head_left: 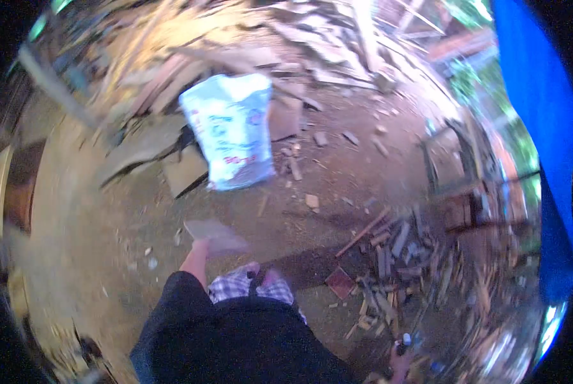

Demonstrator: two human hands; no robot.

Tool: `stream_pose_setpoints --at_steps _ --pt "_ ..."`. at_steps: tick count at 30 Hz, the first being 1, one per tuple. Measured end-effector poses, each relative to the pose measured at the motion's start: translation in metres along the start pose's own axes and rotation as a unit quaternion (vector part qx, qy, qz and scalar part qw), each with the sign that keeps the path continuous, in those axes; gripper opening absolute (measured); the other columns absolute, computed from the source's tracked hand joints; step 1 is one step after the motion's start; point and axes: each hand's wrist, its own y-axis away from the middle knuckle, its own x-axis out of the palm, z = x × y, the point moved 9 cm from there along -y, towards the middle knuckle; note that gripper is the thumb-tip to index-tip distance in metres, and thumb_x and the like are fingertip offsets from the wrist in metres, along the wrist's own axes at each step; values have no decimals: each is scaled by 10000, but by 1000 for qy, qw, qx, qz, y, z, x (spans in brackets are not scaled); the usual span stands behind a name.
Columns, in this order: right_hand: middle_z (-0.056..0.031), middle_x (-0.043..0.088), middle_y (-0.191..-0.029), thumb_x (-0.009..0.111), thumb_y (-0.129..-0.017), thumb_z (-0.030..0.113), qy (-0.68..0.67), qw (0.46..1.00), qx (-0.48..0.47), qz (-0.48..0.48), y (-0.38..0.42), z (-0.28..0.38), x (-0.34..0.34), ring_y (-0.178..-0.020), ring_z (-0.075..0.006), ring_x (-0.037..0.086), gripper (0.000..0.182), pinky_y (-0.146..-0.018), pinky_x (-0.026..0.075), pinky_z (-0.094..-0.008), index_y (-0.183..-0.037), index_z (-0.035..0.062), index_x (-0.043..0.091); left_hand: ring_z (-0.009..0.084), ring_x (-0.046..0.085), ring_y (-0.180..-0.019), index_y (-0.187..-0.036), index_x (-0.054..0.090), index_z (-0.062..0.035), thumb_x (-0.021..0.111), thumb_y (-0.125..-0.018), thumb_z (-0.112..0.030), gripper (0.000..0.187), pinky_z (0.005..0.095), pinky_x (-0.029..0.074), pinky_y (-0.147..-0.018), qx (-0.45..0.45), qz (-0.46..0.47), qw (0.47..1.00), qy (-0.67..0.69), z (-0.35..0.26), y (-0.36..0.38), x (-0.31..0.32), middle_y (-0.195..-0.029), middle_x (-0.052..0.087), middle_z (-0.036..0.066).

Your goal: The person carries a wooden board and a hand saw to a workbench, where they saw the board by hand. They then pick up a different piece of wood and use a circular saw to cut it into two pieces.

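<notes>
My left hand [200, 246], low at the left of my body, is closed on the edge of a flat greyish piece of board [221, 235], blurred by motion. Far down at the lower right, my right hand [400, 366] reaches out to the side, close to the pile of wood scraps [389, 256]. A small dark thing with a white end [403, 344] shows at its fingers; blur hides what it is. Ahead of me a white printed sack [232, 134] stands upright on the dirt floor, apart from both hands.
Split boards and planks [318, 38] are heaped at the back. A reddish square piece [341, 283] lies beside the scraps. A dark frame [449, 160] stands at the right, with a blue sheet [536, 96] hanging beyond it. Chips litter the dirt floor [337, 173].
</notes>
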Motion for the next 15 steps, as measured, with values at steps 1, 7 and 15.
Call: stream_pose_setpoints --at_steps 1,7,15 --pt "-187 583 -1088 654 -779 326 -116 993 -27 17 -29 28 8 -1050 -330 552 640 -903 422 -416 -1308 59 411 309 597 -935 -1254 477 -50 644 -784 -262 542 460 511 -749 8 -30 1000 1 0 -25 -20 -1086 585 147" --pt "-90 588 -1083 629 -839 387 -189 949 -120 222 -196 157 47 -1048 -224 518 501 -960 365 -361 -1221 76 537 283 608 -765 -1094 548 -131 684 -786 -281 368 548 463 -584 -108 -107 985 77 125 -61 -58 -963 619 96" --pt "-48 565 -698 562 -897 295 -280 824 -201 450 -117 526 142 -531 -125 542 375 -459 466 -269 -1247 207 458 282 566 -671 -917 562 -105 585 -853 -288 195 500 458 -499 -151 -178 911 341 177 58 -166 -824 577 56"
